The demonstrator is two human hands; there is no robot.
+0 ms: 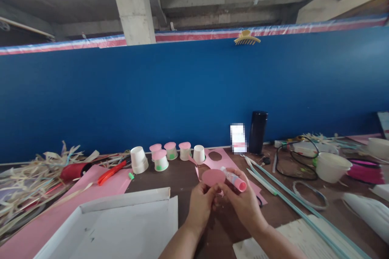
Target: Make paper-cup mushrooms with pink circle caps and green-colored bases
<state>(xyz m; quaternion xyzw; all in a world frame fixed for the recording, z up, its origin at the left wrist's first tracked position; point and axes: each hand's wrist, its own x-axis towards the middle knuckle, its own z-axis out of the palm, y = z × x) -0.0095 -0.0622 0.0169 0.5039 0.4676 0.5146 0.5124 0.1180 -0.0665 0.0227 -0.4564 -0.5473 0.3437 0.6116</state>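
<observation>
In front of me, my left hand (202, 202) pinches the near edge of a pink paper circle (212, 177). My right hand (240, 198) holds a glue stick (234, 179) with a pink end, its thumb meeting the left fingers at the circle's edge. Behind them lies a pink sheet (223, 157) with a round hole cut out. An upturned white paper cup (199, 154) stands at its left. Farther left are several cups topped with pink circles, one being a pink-topped cup (160, 160) with green on its side.
Left are a white shallow box (121, 226), red-handled scissors (112, 173), stacked cups (139, 160) and a heap of paper strips (45, 174). Right stand a black bottle (257, 132), light-blue rods (304, 206) and a white bowl (332, 166). A blue partition (182, 93) rises behind.
</observation>
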